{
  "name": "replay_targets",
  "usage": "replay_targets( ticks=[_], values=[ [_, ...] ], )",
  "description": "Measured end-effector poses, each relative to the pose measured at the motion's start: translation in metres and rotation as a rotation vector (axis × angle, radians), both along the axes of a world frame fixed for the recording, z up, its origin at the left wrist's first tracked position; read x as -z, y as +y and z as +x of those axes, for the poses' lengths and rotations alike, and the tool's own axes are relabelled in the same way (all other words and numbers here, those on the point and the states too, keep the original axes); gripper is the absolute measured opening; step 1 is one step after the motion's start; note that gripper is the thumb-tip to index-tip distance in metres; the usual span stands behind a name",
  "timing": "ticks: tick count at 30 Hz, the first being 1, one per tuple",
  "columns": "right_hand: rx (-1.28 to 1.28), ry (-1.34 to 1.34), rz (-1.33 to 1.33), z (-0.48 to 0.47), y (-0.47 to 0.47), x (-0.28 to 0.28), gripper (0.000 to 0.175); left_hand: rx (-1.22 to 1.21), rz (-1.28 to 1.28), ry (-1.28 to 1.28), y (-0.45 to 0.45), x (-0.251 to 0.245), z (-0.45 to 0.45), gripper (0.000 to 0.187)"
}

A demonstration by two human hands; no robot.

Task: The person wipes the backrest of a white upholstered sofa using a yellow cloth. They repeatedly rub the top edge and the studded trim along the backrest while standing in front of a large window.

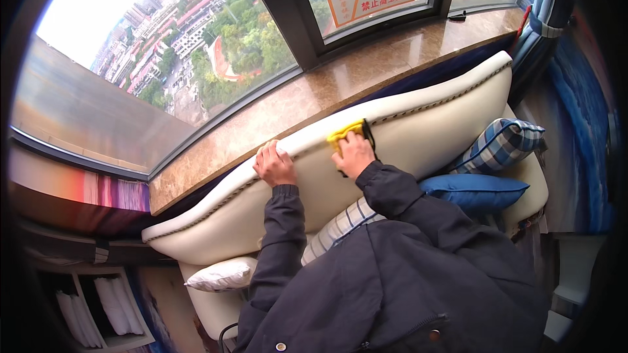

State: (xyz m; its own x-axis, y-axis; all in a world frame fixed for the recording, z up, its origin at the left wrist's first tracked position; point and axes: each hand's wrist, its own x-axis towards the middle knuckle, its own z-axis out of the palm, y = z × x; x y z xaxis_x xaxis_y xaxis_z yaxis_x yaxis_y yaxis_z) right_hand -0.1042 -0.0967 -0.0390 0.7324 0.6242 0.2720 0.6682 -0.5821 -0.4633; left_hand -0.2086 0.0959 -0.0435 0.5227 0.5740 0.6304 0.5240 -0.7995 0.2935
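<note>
A cream upholstered sofa (422, 132) with a curved backrest and a row of nailheads stretches across the view below the window. My left hand (275, 163) grips the top edge of its backrest, fingers curled over the rim. To the right, my right hand (354, 153) holds a yellow cloth (344, 132) with a dark edge against the upper front of the backrest, by the nailhead row. Part of the cloth is hidden under my fingers.
Behind the backrest runs a brown marble windowsill (338, 83) under dark-framed windows. On the seat lie a striped cushion (338, 228), a blue cushion (476, 191), a checked cushion (505, 144) and a white cushion (223, 274). A tied curtain (544, 14) hangs at the right.
</note>
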Motion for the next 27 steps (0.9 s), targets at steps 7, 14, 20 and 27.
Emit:
replay_targets(
  ticks=[7, 14, 20, 27],
  values=[
    [-0.264, -0.027, 0.08, -0.045, 0.02, 0.0, 0.026, 0.007, 0.017, 0.011, 0.001, 0.0, -0.003, 0.032],
    [0.085, 0.164, 0.064, 0.031, -0.035, 0.002, 0.033, 0.016, 0.012, -0.018, -0.002, -0.005, -0.003, 0.03],
    [0.445, 0.221, -0.05, 0.104, -0.108, 0.036, 0.044, 0.011, 0.005, -0.046, -0.001, -0.002, -0.002, 0.03],
    [0.316, 0.065, -0.078, 0.06, -0.063, 0.03, 0.038, 0.02, -0.006, -0.048, -0.001, -0.001, 0.0, 0.032]
  ],
)
